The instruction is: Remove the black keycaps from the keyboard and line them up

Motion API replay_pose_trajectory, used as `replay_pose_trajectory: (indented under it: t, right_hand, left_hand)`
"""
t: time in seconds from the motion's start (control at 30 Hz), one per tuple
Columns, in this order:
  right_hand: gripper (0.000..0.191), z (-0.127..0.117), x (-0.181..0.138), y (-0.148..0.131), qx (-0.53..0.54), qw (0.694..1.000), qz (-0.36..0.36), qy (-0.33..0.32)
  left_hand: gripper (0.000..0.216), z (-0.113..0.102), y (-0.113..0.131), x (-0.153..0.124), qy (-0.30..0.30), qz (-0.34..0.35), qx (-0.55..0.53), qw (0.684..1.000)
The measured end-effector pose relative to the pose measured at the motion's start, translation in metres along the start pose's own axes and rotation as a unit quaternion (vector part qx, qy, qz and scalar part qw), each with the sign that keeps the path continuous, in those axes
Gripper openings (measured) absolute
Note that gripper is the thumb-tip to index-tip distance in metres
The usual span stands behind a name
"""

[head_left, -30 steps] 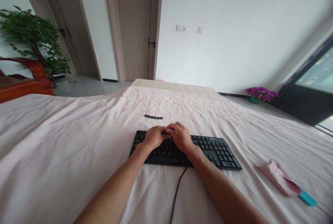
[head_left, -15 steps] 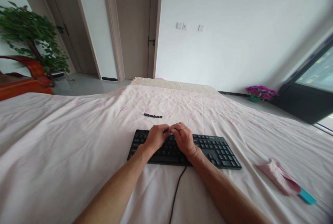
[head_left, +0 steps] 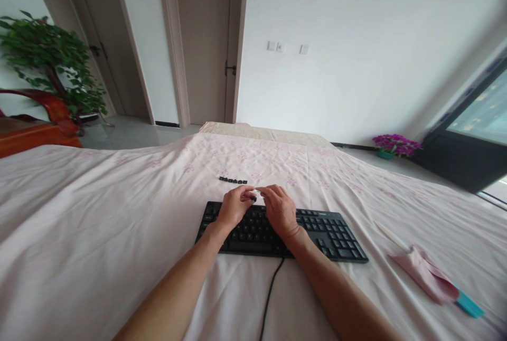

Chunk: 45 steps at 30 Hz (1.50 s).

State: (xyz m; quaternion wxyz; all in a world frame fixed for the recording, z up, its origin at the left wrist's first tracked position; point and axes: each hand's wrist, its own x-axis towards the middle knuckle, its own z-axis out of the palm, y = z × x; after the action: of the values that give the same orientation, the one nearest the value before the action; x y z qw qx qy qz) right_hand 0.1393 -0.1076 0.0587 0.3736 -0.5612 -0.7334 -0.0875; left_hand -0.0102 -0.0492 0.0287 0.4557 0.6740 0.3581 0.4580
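A few small black key caps (head_left: 233, 180) sit in a short row on the pink sheet (head_left: 99, 214), just behind the keyboard (head_left: 317, 230). So some keys look to be off already, and most are still on the board. The left hand (head_left: 232, 209) is curled over the back edge of the keyboard, its fingertips pinching one small dark cap. The right hand (head_left: 280, 210) is curled too, holding a thin little tool against that cap. To the right lies a folded pink cloth (head_left: 425, 272).
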Motion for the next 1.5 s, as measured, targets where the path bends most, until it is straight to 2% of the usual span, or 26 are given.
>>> replay_pose_trajectory:
  t: [0.13, 0.37, 0.53, 0.67, 0.77, 0.97, 1.23, 1.5]
  right_hand:
    - [0.017, 0.002, 0.000, 0.001, -0.042, 0.998, 0.005, -0.051]
    - [0.012, 0.006, 0.000, 0.003, -0.048, 0.997, 0.033, -0.054]
    - [0.014, 0.002, 0.008, 0.005, -0.035, 0.994, 0.097, -0.043]
    - [0.016, 0.000, 0.029, 0.007, -0.050, 0.985, 0.142, -0.085]
    - [0.016, 0.007, 0.048, 0.012, -0.071, 0.977, 0.162, -0.119]
    - [0.018, 0.036, 0.072, 0.029, -0.105, 0.956, 0.206, -0.183]
    - [0.018, 0.063, 0.077, 0.044, -0.111, 0.954, 0.198, -0.197]
    - [0.018, 0.074, 0.078, 0.049, -0.101, 0.958, 0.184, -0.198]
  left_hand:
    - [0.037, -0.001, -0.002, 0.000, -0.004, -0.003, 0.005, 1.000]
    - [0.038, 0.000, -0.002, 0.000, -0.006, -0.005, 0.038, 0.999]
    - [0.029, 0.003, 0.007, -0.006, 0.006, 0.024, 0.167, 0.986]
    - [0.020, 0.005, 0.009, -0.011, -0.044, 0.052, 0.271, 0.960]
    - [0.020, 0.005, 0.010, -0.012, -0.066, 0.056, 0.308, 0.948]
    - [0.022, 0.003, 0.013, -0.011, -0.075, 0.038, 0.309, 0.947]
    - [0.022, 0.003, 0.015, -0.011, -0.076, 0.030, 0.304, 0.949]
    - [0.022, 0.002, 0.015, -0.011, -0.077, 0.039, 0.305, 0.948]
